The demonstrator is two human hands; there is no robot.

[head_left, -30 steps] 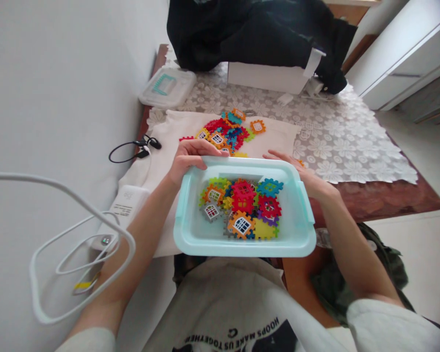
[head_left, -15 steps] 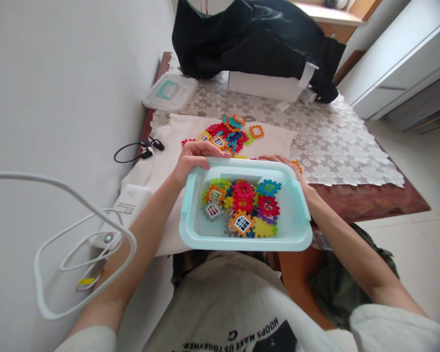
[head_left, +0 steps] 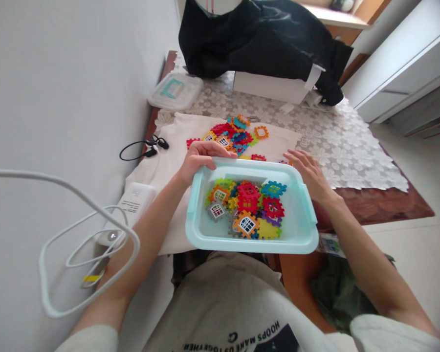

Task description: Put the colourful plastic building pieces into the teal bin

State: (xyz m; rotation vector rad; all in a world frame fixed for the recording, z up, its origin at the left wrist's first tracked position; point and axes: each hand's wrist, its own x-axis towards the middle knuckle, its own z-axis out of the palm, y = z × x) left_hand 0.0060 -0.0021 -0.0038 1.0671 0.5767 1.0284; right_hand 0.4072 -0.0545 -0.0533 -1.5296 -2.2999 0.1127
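Room: white wall (head_left: 58,98) at 9 o'clock, white cabinet (head_left: 396,83) at 2 o'clock, pale floor (head_left: 425,259) at 4 o'clock.
Surface: brown table (head_left: 381,208) under white lace cloth (head_left: 337,142), floral openwork. Soft cream sheet (head_left: 168,181) lies over both.
Tray: pale aqua plastic tray (head_left: 251,247), shallow, rounded corners, side handles, at 6 o'clock from the loose tiles.
Tray contents: interlocking plastic tiles (head_left: 245,200), gear-edged, multicoloured, some with window cutouts, overlapping.
Loose pile: loose tiles (head_left: 229,137) on the sheet, just past the tray's far rim.
Left hand: left hand (head_left: 201,164) clenched over the far rim, grasping the tray.
Right hand: right hand (head_left: 308,178) released, fingers spread, just beside the tray's 2 o'clock corner.
Far end: black fabric (head_left: 256,39) on white box (head_left: 267,88) at 12 o'clock; clear lidded box (head_left: 176,92) at 11 o'clock.
Hard to see: lower tiles hidden; tray underside hidden; right-hand contact with tray unclear.
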